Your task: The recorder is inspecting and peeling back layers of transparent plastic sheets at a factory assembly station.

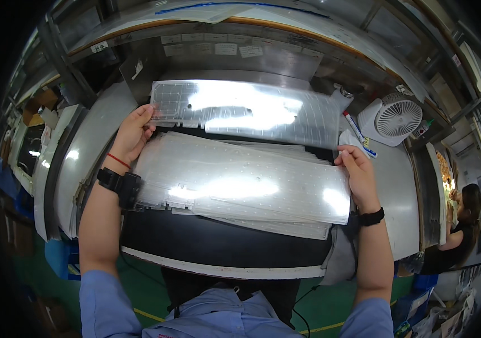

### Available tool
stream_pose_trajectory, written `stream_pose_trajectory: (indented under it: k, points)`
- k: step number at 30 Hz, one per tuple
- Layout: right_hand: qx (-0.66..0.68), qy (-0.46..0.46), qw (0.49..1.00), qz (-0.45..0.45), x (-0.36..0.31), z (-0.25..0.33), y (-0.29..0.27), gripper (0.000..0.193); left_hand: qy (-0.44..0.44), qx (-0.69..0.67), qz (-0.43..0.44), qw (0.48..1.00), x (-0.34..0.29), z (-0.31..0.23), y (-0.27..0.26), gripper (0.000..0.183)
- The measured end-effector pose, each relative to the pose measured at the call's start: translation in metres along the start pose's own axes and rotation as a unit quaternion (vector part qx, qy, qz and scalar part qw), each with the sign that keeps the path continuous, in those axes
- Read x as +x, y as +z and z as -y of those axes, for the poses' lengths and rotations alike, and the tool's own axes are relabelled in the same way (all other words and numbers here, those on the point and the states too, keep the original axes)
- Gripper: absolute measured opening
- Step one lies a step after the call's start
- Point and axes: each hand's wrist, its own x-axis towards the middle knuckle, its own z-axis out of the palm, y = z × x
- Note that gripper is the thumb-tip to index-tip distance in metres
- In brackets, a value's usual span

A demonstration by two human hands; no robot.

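A long clear plastic sheet (pixel 252 112) with a grid pattern is lifted above a stack of similar translucent sheets (pixel 240 186) that lies on a black mat (pixel 218 242). My left hand (pixel 133 132) pinches the lifted sheet's left end near its lower corner. My right hand (pixel 357 172) holds the right side, its fingers at the edge of the stack and the lifted sheet's lower right corner. Bright lamp glare covers the middle of both the sheet and the stack.
A grey metal bench top (pixel 398 186) surrounds the mat. A small white fan (pixel 393 119) and a pen-like tool (pixel 359 132) stand at the right rear. Paper labels (pixel 223 49) line the back rail. Another person (pixel 460 225) sits at the far right.
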Motion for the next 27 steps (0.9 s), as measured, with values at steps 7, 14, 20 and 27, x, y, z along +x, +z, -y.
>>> stream_pose_trajectory:
  k: [7,14,20,27]
  points:
    - [-0.146,-0.003,0.986,0.084,-0.005,0.004,-0.002,0.026,0.025,-0.104,-0.026,0.994,-0.003,-0.007,0.014,0.034]
    - [-0.186,-0.035,0.98,0.064,-0.006,0.004,0.001,0.018,0.006,-0.062,0.0,0.998,-0.006,-0.007,0.013,0.032]
    - [-0.135,-0.057,0.989,0.014,-0.006,0.005,0.003,0.013,-0.002,-0.035,0.02,0.999,-0.009,-0.01,0.018,0.032]
    - [-0.1,-0.06,0.993,-0.017,-0.002,0.001,0.003,0.014,-0.025,0.099,0.123,0.987,-0.012,-0.01,0.017,0.028]
